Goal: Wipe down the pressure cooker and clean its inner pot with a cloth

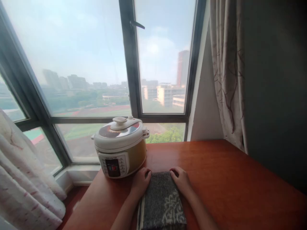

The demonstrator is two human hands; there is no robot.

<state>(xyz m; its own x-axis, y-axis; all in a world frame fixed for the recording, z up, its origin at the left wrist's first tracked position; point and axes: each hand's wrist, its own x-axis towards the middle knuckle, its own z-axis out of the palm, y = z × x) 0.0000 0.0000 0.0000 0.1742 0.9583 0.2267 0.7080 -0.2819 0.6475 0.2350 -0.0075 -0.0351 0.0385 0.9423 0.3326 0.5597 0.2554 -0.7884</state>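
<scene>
A dark grey folded cloth [160, 198] with a pale ornamental pattern lies on the wooden table in front of me. My left hand [143, 180] pinches its far left corner, fingers curled at the edge. At the far right corner, my right hand [180, 179] grips the cloth in the same way. Just beyond my left hand stands a white and gold electric pressure cooker [121, 147], its lid on and its control panel turned toward me. The fingertips are partly hidden by the hands and the cloth's edge.
The reddish-brown table [230, 179] stretches to the right and back to the windows. A grey-framed window [165, 57] with a handle stands behind it. Patterned curtains hang at the left [21, 179] and right [227, 73]. The cooker sits near the table's left edge.
</scene>
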